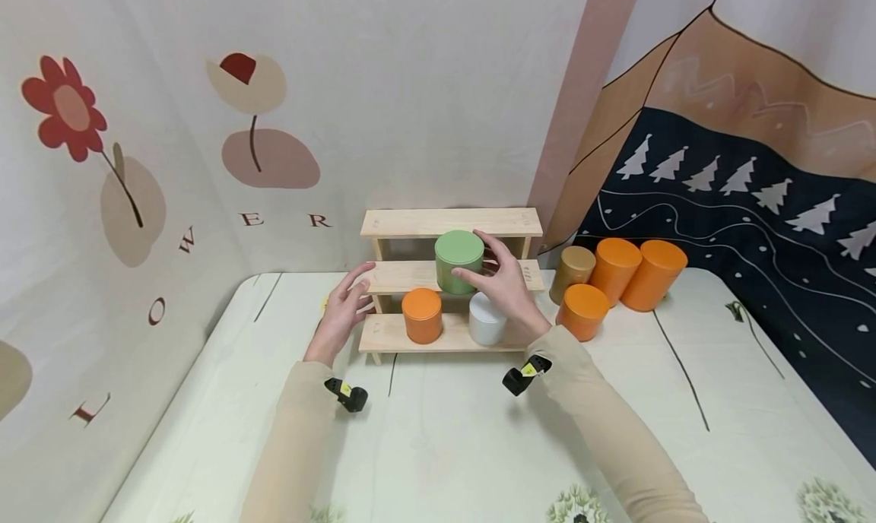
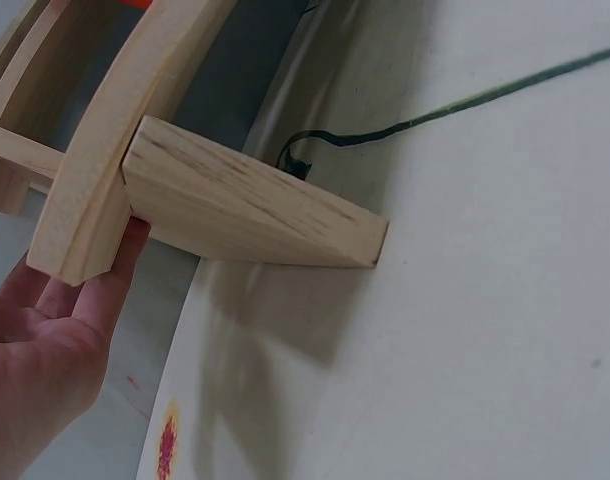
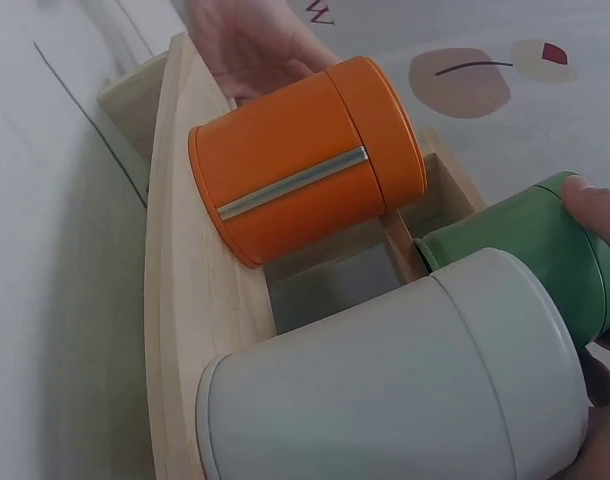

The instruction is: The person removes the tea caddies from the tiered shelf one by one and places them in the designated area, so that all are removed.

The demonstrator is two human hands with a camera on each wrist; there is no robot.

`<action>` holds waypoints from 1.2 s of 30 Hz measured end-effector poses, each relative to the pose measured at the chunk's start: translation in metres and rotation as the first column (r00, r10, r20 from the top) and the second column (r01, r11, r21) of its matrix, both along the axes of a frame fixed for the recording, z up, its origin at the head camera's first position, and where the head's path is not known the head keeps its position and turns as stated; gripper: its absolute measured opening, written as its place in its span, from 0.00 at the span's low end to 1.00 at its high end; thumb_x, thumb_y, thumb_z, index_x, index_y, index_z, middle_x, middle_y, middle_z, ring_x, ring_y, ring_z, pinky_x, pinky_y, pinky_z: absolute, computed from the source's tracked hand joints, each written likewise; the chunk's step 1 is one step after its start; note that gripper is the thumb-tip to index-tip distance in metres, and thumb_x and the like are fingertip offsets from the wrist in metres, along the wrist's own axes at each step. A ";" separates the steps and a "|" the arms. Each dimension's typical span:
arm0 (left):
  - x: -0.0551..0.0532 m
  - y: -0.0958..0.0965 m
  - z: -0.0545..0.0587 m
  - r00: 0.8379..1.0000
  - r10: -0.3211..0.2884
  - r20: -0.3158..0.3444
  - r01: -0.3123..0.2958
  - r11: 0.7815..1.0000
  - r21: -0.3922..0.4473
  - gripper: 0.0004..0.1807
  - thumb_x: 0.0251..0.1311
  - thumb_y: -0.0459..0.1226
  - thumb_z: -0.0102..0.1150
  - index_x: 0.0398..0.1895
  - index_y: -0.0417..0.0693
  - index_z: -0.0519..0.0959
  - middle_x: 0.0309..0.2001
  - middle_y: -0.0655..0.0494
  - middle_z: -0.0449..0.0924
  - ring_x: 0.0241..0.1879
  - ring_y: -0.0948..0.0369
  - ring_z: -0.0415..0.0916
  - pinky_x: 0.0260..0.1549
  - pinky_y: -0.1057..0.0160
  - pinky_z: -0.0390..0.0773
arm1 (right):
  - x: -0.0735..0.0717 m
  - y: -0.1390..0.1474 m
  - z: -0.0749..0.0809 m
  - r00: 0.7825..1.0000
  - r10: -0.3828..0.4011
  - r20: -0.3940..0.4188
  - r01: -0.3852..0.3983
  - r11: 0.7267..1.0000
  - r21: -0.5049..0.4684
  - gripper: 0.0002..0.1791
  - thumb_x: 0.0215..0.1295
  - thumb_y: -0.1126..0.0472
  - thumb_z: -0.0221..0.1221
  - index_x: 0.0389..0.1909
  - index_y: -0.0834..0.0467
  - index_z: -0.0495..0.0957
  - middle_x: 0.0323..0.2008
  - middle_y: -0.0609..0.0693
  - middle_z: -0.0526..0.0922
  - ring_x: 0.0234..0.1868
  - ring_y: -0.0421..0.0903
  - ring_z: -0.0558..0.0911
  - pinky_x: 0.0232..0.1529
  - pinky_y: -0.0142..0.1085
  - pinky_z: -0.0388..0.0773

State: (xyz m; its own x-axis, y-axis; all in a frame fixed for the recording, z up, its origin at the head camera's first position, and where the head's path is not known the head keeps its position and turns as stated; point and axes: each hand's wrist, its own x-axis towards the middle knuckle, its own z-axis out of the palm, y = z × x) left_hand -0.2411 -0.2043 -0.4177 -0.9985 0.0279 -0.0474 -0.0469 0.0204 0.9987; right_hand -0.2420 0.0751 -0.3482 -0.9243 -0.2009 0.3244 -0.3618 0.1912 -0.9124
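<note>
The green can (image 1: 455, 272) is at the middle plank of the wooden rack (image 1: 404, 275), inside the grasp of the right hand (image 1: 505, 281), whose thumb lies along the near side while the fingers curve round the far right side. That grasp from the side probably suits so broad a can, since it leaves the lid and base free; whether the base bears on the plank or hangs just over it cannot be told. The left hand (image 1: 340, 310) holds nothing up: its fingers are loosely bent and spread against the rack's left end (the left wrist view shows fingertips behind a plank's end), which looks like a way of steadying the light wood. Just below the right hand, the white can (image 1: 486, 325) stands upright on the lowest plank, partly covered by that hand; the orange can (image 1: 422, 321) stands on the same plank between the two hands, a gap left between it and the white one, perhaps so that each can be reached separately. To the right of the right hand, on the tablecloth (image 1: 438, 439), a close group holds one gold can (image 1: 573, 271) and three more orange cans (image 1: 583, 312). Counted up: one green, one white, one gold and four orange, seven cans in all, with three planks in the rack.
</note>
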 end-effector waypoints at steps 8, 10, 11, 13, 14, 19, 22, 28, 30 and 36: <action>-0.001 0.000 -0.001 1.000 -0.003 -0.002 0.003 1.000 0.023 0.24 0.76 0.42 0.40 0.73 0.52 0.60 0.70 0.39 0.58 0.62 0.42 0.66 0.58 0.47 0.69 | 0.003 0.005 -0.001 1.000 -0.028 0.010 0.029 0.999 -0.039 0.40 0.57 0.69 0.68 0.69 0.68 0.61 0.60 0.67 0.69 0.58 0.62 0.72 0.59 0.46 0.70; -0.001 0.000 -0.001 1.000 -0.003 -0.001 0.003 1.000 0.025 0.24 0.76 0.42 0.40 0.73 0.52 0.61 0.70 0.39 0.57 0.62 0.42 0.66 0.58 0.47 0.69 | 0.003 0.007 -0.001 0.999 -0.035 0.011 0.035 0.998 -0.045 0.40 0.57 0.69 0.68 0.69 0.68 0.61 0.59 0.67 0.69 0.58 0.62 0.72 0.59 0.46 0.70; -0.001 0.000 -0.001 1.000 -0.002 0.000 0.002 1.000 0.023 0.24 0.76 0.42 0.40 0.73 0.52 0.61 0.70 0.39 0.57 0.62 0.42 0.66 0.58 0.47 0.69 | 0.003 0.008 0.000 0.999 -0.038 0.011 0.039 0.998 -0.047 0.39 0.57 0.69 0.67 0.69 0.68 0.61 0.59 0.67 0.69 0.58 0.62 0.72 0.59 0.46 0.70; -0.001 0.000 0.000 1.000 -0.002 0.003 0.002 1.000 0.019 0.24 0.76 0.42 0.40 0.73 0.52 0.61 0.70 0.40 0.56 0.63 0.42 0.65 0.59 0.46 0.68 | 0.004 0.011 0.000 0.999 -0.044 0.009 0.044 0.998 -0.048 0.39 0.58 0.69 0.67 0.69 0.68 0.60 0.59 0.67 0.69 0.58 0.62 0.72 0.60 0.47 0.70; 0.000 0.001 0.000 1.000 -0.003 0.003 0.003 1.000 0.017 0.24 0.76 0.42 0.40 0.73 0.52 0.61 0.71 0.40 0.56 0.63 0.41 0.65 0.59 0.46 0.68 | 0.004 0.012 0.000 0.999 -0.047 0.008 0.048 0.998 -0.048 0.39 0.58 0.69 0.67 0.69 0.67 0.60 0.59 0.67 0.70 0.58 0.62 0.72 0.60 0.47 0.70; 0.002 0.001 0.002 1.000 -0.004 0.001 0.004 1.000 0.013 0.24 0.76 0.42 0.40 0.73 0.52 0.61 0.71 0.40 0.56 0.63 0.42 0.65 0.59 0.46 0.68 | 0.005 0.018 0.002 0.997 -0.077 -0.005 0.077 0.996 -0.041 0.39 0.58 0.69 0.66 0.69 0.67 0.60 0.60 0.67 0.69 0.58 0.61 0.72 0.60 0.47 0.69; 0.002 0.002 0.002 1.000 -0.005 -0.002 0.005 1.000 0.008 0.24 0.76 0.42 0.40 0.73 0.52 0.61 0.70 0.40 0.57 0.62 0.42 0.65 0.59 0.46 0.68 | 0.005 0.021 0.002 0.995 -0.097 -0.013 0.096 0.994 -0.042 0.39 0.58 0.69 0.66 0.69 0.68 0.60 0.60 0.67 0.68 0.58 0.61 0.71 0.61 0.47 0.68; -0.003 0.000 -0.003 1.000 -0.005 -0.002 0.005 1.000 0.003 0.24 0.76 0.42 0.39 0.73 0.53 0.60 0.71 0.40 0.56 0.63 0.42 0.65 0.59 0.47 0.68 | 0.005 0.029 0.001 0.992 -0.122 -0.017 0.121 0.991 -0.059 0.39 0.57 0.71 0.66 0.69 0.69 0.60 0.60 0.67 0.68 0.59 0.62 0.71 0.61 0.48 0.68; -0.007 -0.002 -0.009 1.000 -0.003 -0.001 0.003 1.000 0.012 0.24 0.76 0.43 0.40 0.73 0.54 0.61 0.71 0.41 0.56 0.63 0.43 0.65 0.59 0.47 0.68 | 0.004 0.032 0.001 0.992 -0.127 -0.015 0.126 0.990 -0.058 0.39 0.57 0.71 0.66 0.69 0.69 0.60 0.61 0.67 0.67 0.59 0.62 0.70 0.62 0.48 0.67; -0.017 -0.007 -0.026 1.000 0.003 -0.011 -0.002 1.000 0.014 0.25 0.75 0.47 0.41 0.73 0.59 0.62 0.70 0.44 0.58 0.62 0.45 0.67 0.58 0.47 0.68 | -0.013 0.046 -0.020 0.989 -0.147 -0.020 0.145 0.987 -0.064 0.40 0.57 0.70 0.67 0.69 0.66 0.61 0.62 0.65 0.68 0.59 0.60 0.70 0.62 0.48 0.66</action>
